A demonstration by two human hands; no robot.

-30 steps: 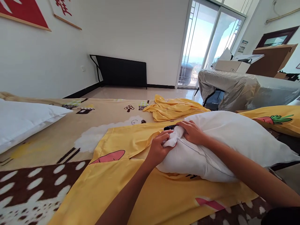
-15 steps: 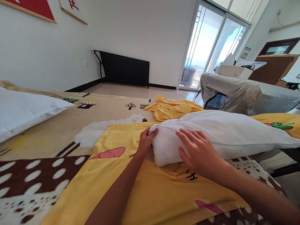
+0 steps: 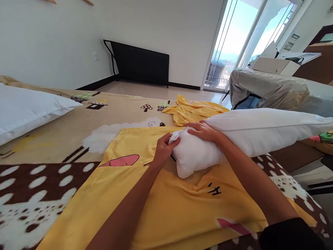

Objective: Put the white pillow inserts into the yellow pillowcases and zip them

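Note:
A white pillow lies across the right half of the view, its near end bunched over a yellow pillowcase printed with pink and black marks. My left hand pinches a corner of that end between thumb and fingers. Over the top of the pillow, a little farther right, my right hand is wrapped and squeezes it, so the pillow narrows there. The pillowcase is spread flat on the bed, and the pillow's end sits over a fold or opening in it; how far inside it lies I cannot tell.
Beneath everything is a patterned beige and brown blanket. Another white pillow rests at the left. Crumpled yellow cloth lies at the bed's far edge. A plastic-covered piece of furniture with boxes on it stands at the right.
My right hand has moved from resting open on the pillow's side to gripping over its top, and the pillow is more squeezed. My left hand keeps its pinch. The view has tilted down.

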